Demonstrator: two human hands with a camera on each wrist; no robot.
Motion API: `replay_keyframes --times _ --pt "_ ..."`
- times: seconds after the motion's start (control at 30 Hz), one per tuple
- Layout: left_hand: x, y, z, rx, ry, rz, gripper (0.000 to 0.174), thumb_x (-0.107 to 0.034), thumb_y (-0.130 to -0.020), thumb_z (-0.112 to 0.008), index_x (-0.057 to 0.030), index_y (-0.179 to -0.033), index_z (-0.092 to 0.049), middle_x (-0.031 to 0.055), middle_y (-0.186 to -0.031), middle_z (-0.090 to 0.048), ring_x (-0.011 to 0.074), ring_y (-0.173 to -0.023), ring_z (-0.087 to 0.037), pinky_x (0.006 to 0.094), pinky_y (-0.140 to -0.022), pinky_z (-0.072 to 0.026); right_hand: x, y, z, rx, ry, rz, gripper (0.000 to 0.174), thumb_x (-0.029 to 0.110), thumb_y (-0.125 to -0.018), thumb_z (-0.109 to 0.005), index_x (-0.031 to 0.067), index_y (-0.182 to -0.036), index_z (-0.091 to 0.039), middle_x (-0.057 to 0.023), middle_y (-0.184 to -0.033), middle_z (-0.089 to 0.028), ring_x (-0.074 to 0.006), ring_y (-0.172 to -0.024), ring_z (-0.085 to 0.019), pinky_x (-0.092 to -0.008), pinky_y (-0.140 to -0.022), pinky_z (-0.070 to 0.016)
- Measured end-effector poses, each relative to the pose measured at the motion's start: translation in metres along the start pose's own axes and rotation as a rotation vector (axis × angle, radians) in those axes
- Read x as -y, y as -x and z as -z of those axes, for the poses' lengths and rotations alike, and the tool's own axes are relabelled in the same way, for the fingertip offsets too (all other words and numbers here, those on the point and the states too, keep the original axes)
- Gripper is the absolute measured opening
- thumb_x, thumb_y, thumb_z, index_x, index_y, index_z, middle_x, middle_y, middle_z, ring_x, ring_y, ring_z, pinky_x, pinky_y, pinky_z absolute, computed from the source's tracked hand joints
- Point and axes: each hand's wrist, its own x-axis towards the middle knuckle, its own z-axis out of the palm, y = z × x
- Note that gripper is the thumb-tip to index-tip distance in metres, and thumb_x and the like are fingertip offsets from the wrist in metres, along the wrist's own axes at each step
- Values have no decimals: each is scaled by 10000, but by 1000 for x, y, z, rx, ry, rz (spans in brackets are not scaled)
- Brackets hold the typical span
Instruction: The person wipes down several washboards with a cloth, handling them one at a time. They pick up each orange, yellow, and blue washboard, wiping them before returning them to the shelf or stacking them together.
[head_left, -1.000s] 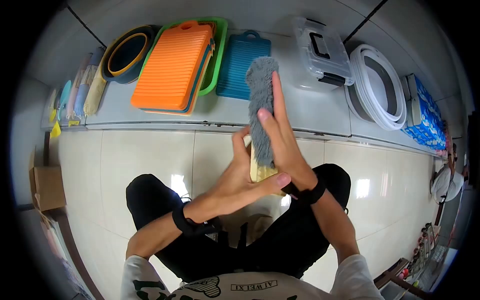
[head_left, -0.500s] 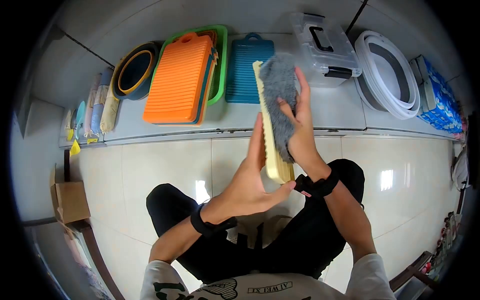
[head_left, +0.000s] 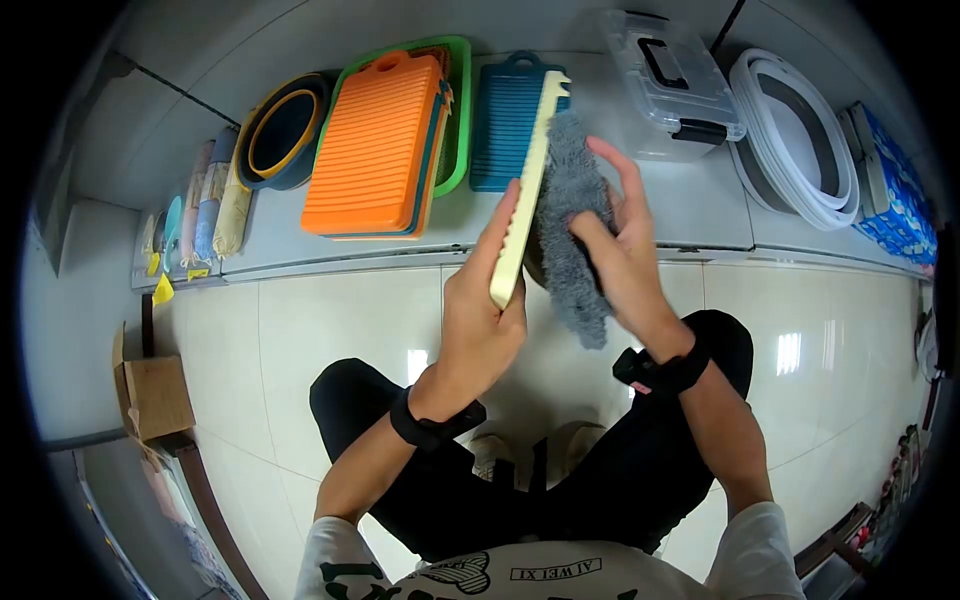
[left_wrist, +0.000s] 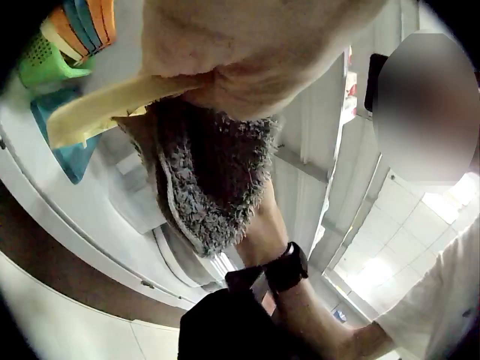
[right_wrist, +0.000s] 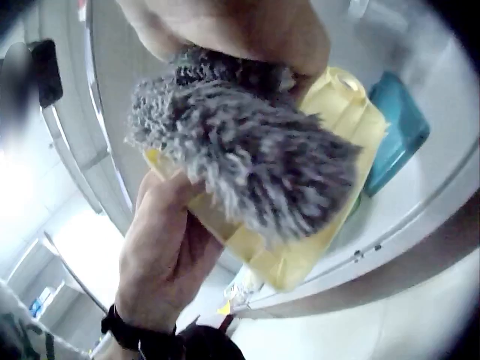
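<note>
My left hand (head_left: pixel 482 325) grips a pale yellow washboard (head_left: pixel 520 215) near its lower end, with the board tipped almost edge-on in the head view. Beside it, my right hand (head_left: pixel 632 270) holds a grey shaggy cloth (head_left: pixel 575 190), its thumb pressing into the pile and the forefinger extended. The cloth (right_wrist: pixel 255 157) bunches over the face of the washboard (right_wrist: pixel 281 270) in the right wrist view. From the left wrist, a stitched edge runs along the curled cloth (left_wrist: pixel 214 180). Both things are held up over the floor, in front of the ledge.
Along the grey ledge (head_left: pixel 690 215) stand an orange washboard (head_left: pixel 370 145) against a green basket (head_left: pixel 462 110), a blue washboard (head_left: pixel 505 130), a clear lidded box (head_left: pixel 665 85), white collapsible basins (head_left: pixel 800 140) and dark basins (head_left: pixel 280 130). An open cardboard box (head_left: pixel 158 395) is at left.
The washboard has turned edge-on and come out from under the cloth on the left. My right hand has drawn the cloth slightly right. My left hand's grip has closed around the board's lower end.
</note>
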Motion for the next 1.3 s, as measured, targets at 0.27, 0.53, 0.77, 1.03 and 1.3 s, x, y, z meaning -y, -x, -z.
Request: replay_keyframes --times 0.27,0.53,0.77,1.03,1.3 --pt "17 -3 0 197 -391 -386 907 293 -646 -465 -27 -1493 -511 215 -1569 -463 408 -1467 -424 441 -1201 -377 15 -24 47 -80 -280 -372 518 223 -946 -573 85 -1442 -517 -131 -1180 -643 -185 -971 -659 -296 -836 -544" --pt "22 -8 2 333 -686 -560 680 143 -805 -551 -25 -1464 -549 197 -1563 -478 414 -1457 -439 517 -1196 -378 9 -12 44 110 -172 -609 674 438 -955 -685 -67 -1381 -548 -168 -1262 -657 -213 -1075 -677 -305 -912 -545" --pt "22 -14 9 423 -820 -602 607 55 -864 -591 -69 -1458 -564 158 -1585 -461 375 -1479 -416 536 -1207 -364 11 -11 38 -5 -73 -528 599 252 -913 -733 -108 -1346 -529 -177 -1205 -679 -217 -1046 -685 -314 -893 -552" --pt "57 1 26 298 -770 -358 534 -18 -880 -679 -79 -1398 -564 158 -1444 -568 352 -1278 -585 493 -1052 -490 -3 -28 70 -166 70 -351 627 222 -868 -759 -154 -1307 -515 -215 -1157 -682 -234 -979 -708 -314 -865 -561" --pt "85 -8 37 134 -148 366 421 -205 -1044 -582 3 -1372 -420 216 -1175 -674 281 -981 -714 389 -817 -558 11 -22 55 -50 133 -442 693 259 -852 -772 -152 -1342 -504 -220 -1181 -689 -239 -998 -709 -317 -909 -544"
